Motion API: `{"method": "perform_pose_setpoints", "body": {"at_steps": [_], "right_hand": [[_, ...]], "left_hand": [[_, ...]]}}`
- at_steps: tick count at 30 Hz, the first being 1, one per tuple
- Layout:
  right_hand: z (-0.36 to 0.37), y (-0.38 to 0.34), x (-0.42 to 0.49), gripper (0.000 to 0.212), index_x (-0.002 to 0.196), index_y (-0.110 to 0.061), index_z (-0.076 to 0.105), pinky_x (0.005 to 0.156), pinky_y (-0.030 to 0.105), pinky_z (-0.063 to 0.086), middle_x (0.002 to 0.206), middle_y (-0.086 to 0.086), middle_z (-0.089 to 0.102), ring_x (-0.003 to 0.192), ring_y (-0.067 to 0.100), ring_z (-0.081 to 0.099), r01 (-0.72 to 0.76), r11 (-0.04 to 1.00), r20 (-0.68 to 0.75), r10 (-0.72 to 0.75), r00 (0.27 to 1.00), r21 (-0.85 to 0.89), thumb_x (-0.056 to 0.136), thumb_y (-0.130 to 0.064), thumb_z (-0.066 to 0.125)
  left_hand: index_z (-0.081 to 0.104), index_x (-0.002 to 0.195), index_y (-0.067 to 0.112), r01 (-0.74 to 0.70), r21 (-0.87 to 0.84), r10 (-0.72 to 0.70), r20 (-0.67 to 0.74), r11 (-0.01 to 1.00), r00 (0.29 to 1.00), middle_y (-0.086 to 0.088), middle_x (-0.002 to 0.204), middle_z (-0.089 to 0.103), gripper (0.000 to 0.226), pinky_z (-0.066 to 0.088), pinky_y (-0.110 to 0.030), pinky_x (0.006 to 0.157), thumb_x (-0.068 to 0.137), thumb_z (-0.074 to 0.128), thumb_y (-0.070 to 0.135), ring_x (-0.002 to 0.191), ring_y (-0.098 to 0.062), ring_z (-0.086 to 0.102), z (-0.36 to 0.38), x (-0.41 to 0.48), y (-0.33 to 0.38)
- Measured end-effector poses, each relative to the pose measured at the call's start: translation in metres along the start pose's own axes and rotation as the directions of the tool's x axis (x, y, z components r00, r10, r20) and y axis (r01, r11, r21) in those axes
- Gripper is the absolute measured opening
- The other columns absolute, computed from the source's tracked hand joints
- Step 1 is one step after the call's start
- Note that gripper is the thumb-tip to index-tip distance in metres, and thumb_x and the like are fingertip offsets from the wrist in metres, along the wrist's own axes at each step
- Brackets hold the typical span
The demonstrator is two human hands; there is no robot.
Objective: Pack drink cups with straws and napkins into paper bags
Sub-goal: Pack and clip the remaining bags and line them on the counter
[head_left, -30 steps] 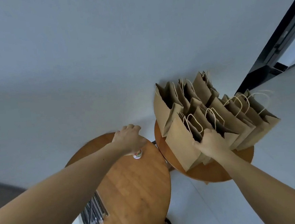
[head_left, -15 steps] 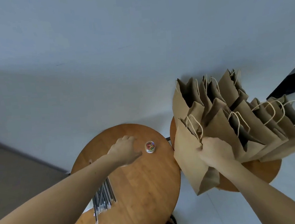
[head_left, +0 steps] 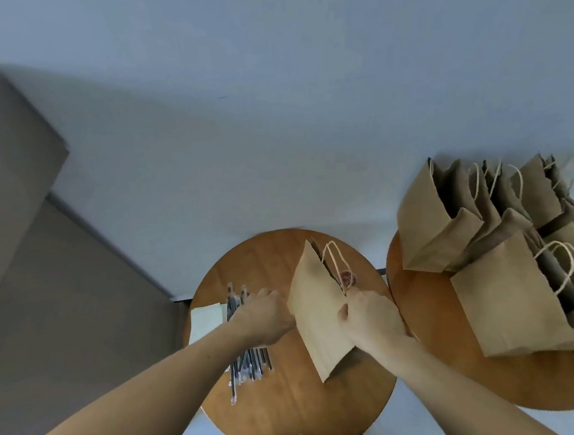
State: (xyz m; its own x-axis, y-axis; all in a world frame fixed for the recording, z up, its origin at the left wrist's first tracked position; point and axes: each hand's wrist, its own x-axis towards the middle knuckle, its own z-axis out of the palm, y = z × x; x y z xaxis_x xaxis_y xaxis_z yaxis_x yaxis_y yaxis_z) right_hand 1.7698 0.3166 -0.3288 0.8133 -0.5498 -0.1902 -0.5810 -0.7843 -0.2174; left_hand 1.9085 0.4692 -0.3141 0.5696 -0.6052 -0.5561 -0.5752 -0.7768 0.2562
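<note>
Thumb and fingers of our right hand (head_left: 369, 317) are clamped on the right edge of a bag (head_left: 316, 318), which is tilted over the left table (head_left: 294, 412). Our left hand (head_left: 266, 316) curls at the bag's other edge, above the straws (head_left: 251, 364); we cannot tell whether it grips. Beside the straws lie napkins (head_left: 206, 321). Other bags (head_left: 497, 290) stand on the right table (head_left: 463, 375).

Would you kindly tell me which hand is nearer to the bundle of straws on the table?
Left. The left hand is directly over the straws; the right hand is farther to the right, on the far side of the paper bag it grips.
</note>
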Motion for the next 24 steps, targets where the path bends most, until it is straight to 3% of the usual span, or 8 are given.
{"method": "perform_pose_setpoints", "body": {"at_steps": [3,7,12,18,21,24], "right_hand": [[0.027,-0.021,-0.005,0.019,0.101,-0.016,0.056,0.062,0.027,0.046,0.091,0.0,0.064,0.083,0.019,0.065,-0.017,0.999,0.045,0.015,0.999,0.045,0.097,-0.031,0.045],[0.054,-0.034,-0.018,0.025,0.092,-0.017,0.055,0.066,0.032,0.053,0.079,-0.004,0.062,0.073,0.013,0.062,-0.109,0.96,0.148,0.073,0.986,0.257,0.096,-0.041,0.05],[0.06,-0.041,-0.033,0.037,0.091,-0.031,0.056,0.059,0.018,0.043,0.081,-0.012,0.065,0.075,0.005,0.062,-0.199,0.87,0.23,0.102,0.968,0.451,0.085,-0.067,0.053],[0.055,-0.038,-0.044,0.029,0.075,-0.034,0.049,0.054,0.018,0.032,0.071,-0.01,0.058,0.066,0.005,0.056,-0.294,0.832,0.201,0.223,0.954,0.47,0.089,-0.059,0.055],[0.057,-0.037,-0.043,0.024,0.082,-0.036,0.053,0.056,0.016,0.035,0.078,-0.013,0.062,0.073,0.002,0.058,-0.299,0.799,0.213,0.218,0.952,0.521,0.089,-0.058,0.057],[0.059,-0.025,-0.041,0.022,0.097,-0.034,0.058,0.063,0.014,0.04,0.09,-0.017,0.065,0.083,-0.001,0.061,-0.291,0.787,0.268,0.166,0.949,0.544,0.09,-0.055,0.058]], "left_hand": [[0.042,0.144,0.015,0.002,-0.055,-0.001,0.022,0.998,1.0,-0.012,0.149,0.041,0.063,0.038,-0.044,0.109,0.092,0.053,0.048,0.135,-0.03,0.041,0.006,-0.004,-0.02],[0.039,0.146,0.015,-0.012,-0.09,0.017,0.058,0.996,0.998,-0.008,0.148,0.041,0.066,0.044,-0.04,0.106,0.091,0.054,0.049,0.13,-0.026,0.047,0.016,-0.01,-0.038],[0.041,0.143,0.013,-0.084,-0.154,0.1,0.099,0.985,0.99,-0.01,0.14,0.048,0.064,0.048,-0.044,0.099,0.09,0.054,0.048,0.12,-0.028,0.052,0.024,-0.01,-0.044],[0.036,0.146,0.012,-0.153,-0.161,0.173,0.116,0.975,0.978,-0.014,0.132,0.054,0.07,0.05,-0.044,0.094,0.091,0.048,0.053,0.113,-0.031,0.056,0.03,-0.003,-0.033],[0.031,0.15,0.013,-0.145,-0.161,0.166,0.123,0.976,0.978,-0.013,0.142,0.05,0.075,0.047,-0.043,0.1,0.092,0.046,0.058,0.122,-0.032,0.053,0.035,0.002,-0.02],[0.035,0.147,0.013,-0.135,-0.195,0.159,0.114,0.972,0.981,-0.013,0.136,0.055,0.076,0.049,-0.043,0.098,0.09,0.048,0.061,0.116,-0.03,0.057,0.038,0.005,-0.005]]}}
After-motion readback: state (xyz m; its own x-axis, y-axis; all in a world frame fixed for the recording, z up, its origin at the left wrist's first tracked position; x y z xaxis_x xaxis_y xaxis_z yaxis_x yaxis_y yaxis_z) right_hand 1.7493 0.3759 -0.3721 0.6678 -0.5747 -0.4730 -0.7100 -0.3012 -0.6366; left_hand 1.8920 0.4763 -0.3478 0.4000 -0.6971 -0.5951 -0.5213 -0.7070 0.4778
